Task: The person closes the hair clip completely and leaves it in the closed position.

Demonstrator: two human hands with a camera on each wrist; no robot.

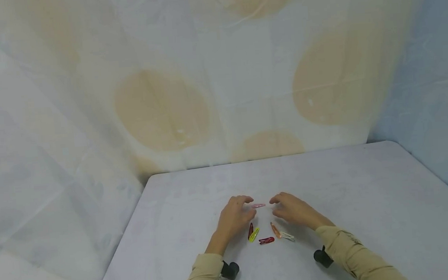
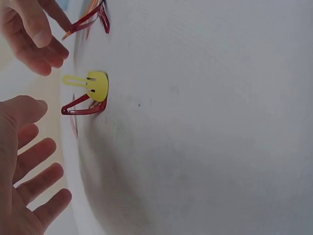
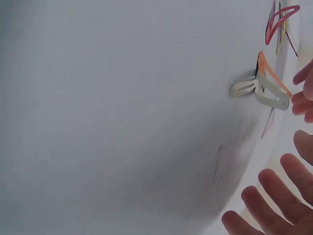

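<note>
The pink hair clip (image 1: pixel 258 205), just below frame centre, lies lengthwise left-to-right between the left hand (image 1: pixel 234 217) and right hand (image 1: pixel 293 210), both with relaxed fingers holding nothing, fingertips about equally near its ends

Both arms wear long beige sleeves, the left sleeve (image 1: pixel 202 276) and right sleeve (image 1: pixel 353 252) ending at the wrists; a small black camera unit (image 1: pixel 230 270) sits under the left wrist; a matching black unit (image 1: pixel 323 257) under the right; both hands are bare
</note>
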